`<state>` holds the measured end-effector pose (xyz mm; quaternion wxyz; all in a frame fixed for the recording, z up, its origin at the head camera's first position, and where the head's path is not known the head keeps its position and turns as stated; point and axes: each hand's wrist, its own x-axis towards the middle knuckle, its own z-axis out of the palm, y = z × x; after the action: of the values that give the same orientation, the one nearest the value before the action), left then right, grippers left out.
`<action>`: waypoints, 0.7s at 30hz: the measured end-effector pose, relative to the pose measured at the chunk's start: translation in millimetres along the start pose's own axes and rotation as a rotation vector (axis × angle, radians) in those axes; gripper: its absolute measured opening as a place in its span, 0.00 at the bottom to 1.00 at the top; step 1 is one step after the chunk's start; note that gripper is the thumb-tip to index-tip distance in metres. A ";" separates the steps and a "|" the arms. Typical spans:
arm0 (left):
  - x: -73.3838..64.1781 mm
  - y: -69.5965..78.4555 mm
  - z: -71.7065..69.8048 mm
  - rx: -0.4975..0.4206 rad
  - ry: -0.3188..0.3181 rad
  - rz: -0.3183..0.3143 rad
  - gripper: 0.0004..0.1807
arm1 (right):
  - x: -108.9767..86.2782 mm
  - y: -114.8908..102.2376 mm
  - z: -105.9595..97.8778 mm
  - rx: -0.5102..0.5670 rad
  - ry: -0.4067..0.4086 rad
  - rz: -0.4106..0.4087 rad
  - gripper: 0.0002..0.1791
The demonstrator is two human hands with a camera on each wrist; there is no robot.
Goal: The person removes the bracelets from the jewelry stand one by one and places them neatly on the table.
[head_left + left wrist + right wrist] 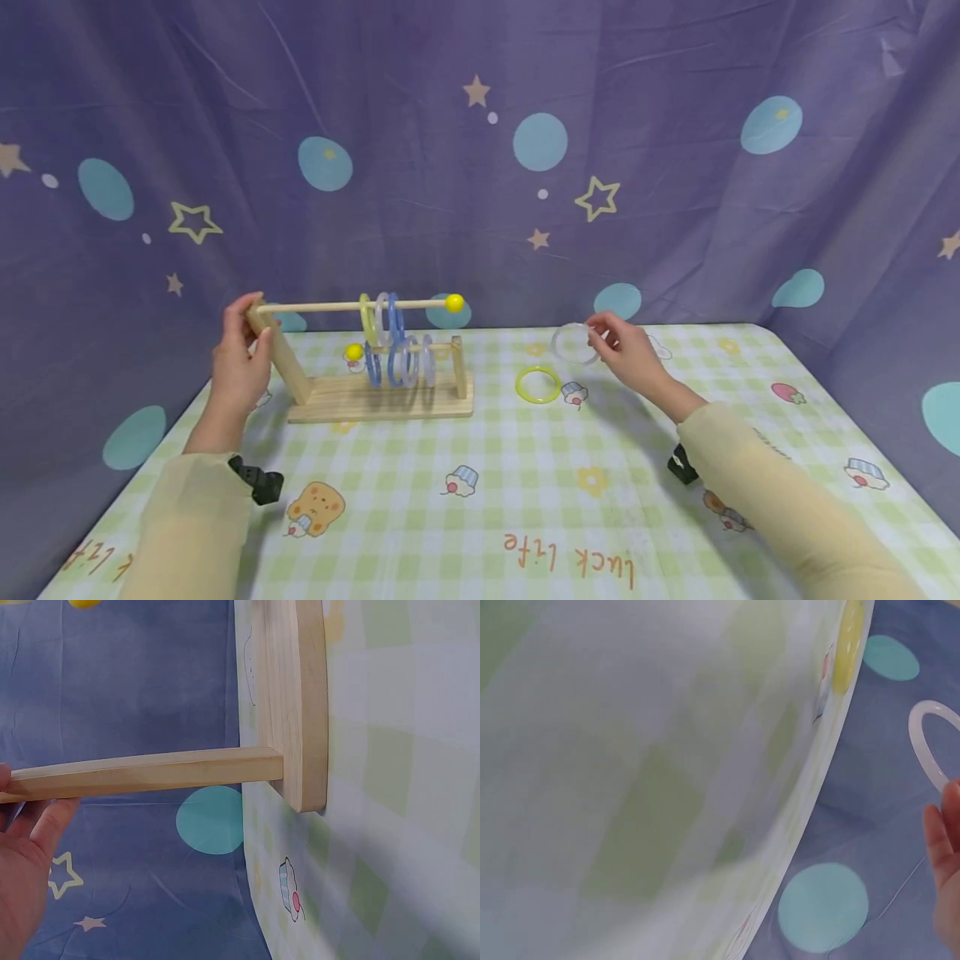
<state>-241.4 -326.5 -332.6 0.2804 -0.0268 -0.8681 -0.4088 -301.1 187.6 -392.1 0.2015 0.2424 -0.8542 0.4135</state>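
Pinching a pale, translucent ring (555, 343) between thumb and fingers, a person's right hand (624, 350) holds it above a green-and-white checked tablecloth (525, 467), the ring extending from the fingertips toward the left. The right wrist view shows that ring against the purple backdrop (420, 208), clear of the cloth. Just below and to the left of it, a yellow ring (538, 402) lies flat on the cloth, near the right hand but apart from it. Across the table, the left hand (238, 367) is clamped around the top of the tall post (281, 354) of a wooden stand (382, 398), thumb on the near side. From that post an upper rod (318, 307) runs rightward to a yellow ball (454, 303), carrying a yellow, a pale and a blue ring. More blue and pale rings hang from a lower rod (442, 347), which joins a short post (459, 367) at the stand's right end, well apart from the left hand and left of the pinched ring.
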 end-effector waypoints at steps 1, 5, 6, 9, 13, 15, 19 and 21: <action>0.3 0.0 -0.1 -0.001 0.000 -0.002 0.28 | -0.9 2.2 -1.9 -0.004 -0.023 0.006 0.07; 1.2 -1.2 -0.4 -0.001 -0.003 -0.006 0.28 | -3.7 9.9 -7.7 -0.024 -0.102 0.024 0.08; 1.3 -1.9 -0.4 -0.001 -0.003 -0.005 0.28 | -4.1 11.8 -8.7 -0.030 -0.117 0.030 0.08; 1.0 -3.0 -0.6 -0.003 -0.006 0.002 0.28 | -5.2 17.0 -10.9 -0.059 -0.165 0.041 0.08; 0.4 -3.5 -0.8 0.003 -0.006 0.009 0.28 | -6.8 20.1 -12.8 -0.075 -0.224 0.049 0.08; 0.0 -3.0 -1.0 0.003 -0.007 0.009 0.28 | -7.6 21.2 -12.9 -0.071 -0.249 0.054 0.08; -0.6 -1.6 -1.8 0.002 -0.013 -0.001 0.28 | -8.5 24.0 -11.8 -0.070 -0.292 0.075 0.09; -0.5 -1.3 -2.0 0.002 -0.011 0.000 0.28 | -8.4 26.5 -10.9 -0.081 -0.301 0.081 0.09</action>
<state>-240.4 -328.7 -332.8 0.2757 -0.0288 -0.8700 -0.4078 -308.2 212.7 -406.5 0.0640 0.2586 -0.8997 0.3457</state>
